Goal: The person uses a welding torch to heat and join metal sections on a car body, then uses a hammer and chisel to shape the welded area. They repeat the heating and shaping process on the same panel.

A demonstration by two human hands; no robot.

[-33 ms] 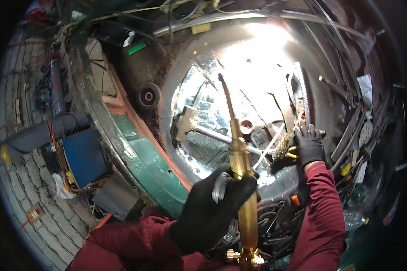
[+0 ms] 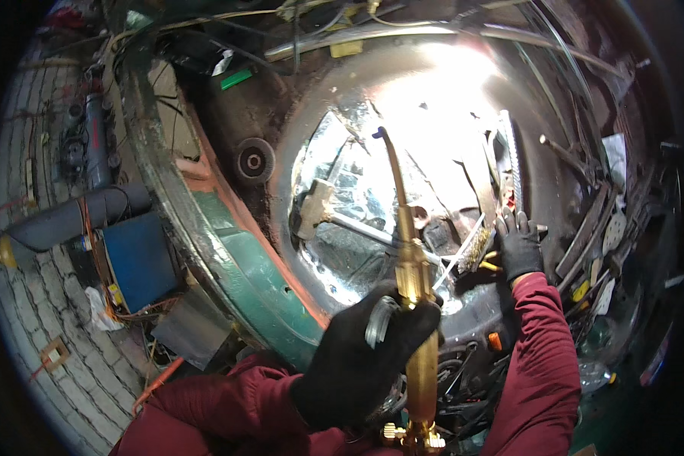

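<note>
My black-gloved left hand (image 2: 365,353) is wrapped round the body of a brass gas torch (image 2: 414,273). Its thin neck points away from me and ends in a bent dark tip over a round metal well; brass valve knobs show at its near end. A curved clear-grey piece (image 2: 380,321) shows at the same hand; its kind I cannot tell. My gloved right hand (image 2: 520,245) has its fingers stretched out at the well's right side, close to a wire brush (image 2: 475,249) and yellow handles (image 2: 491,262). Whether it touches them is unclear.
A hammer (image 2: 317,209) with a pale handle lies in the brightly lit well. Left of it are a round disc (image 2: 255,160) and a green-and-orange body edge (image 2: 254,266). Metal strips and tools crowd the right; a blue panel (image 2: 138,262) stands at left.
The torch's tip has moved slightly right and nearer to me, with my left hand still round the torch. My right hand has hardly moved.
</note>
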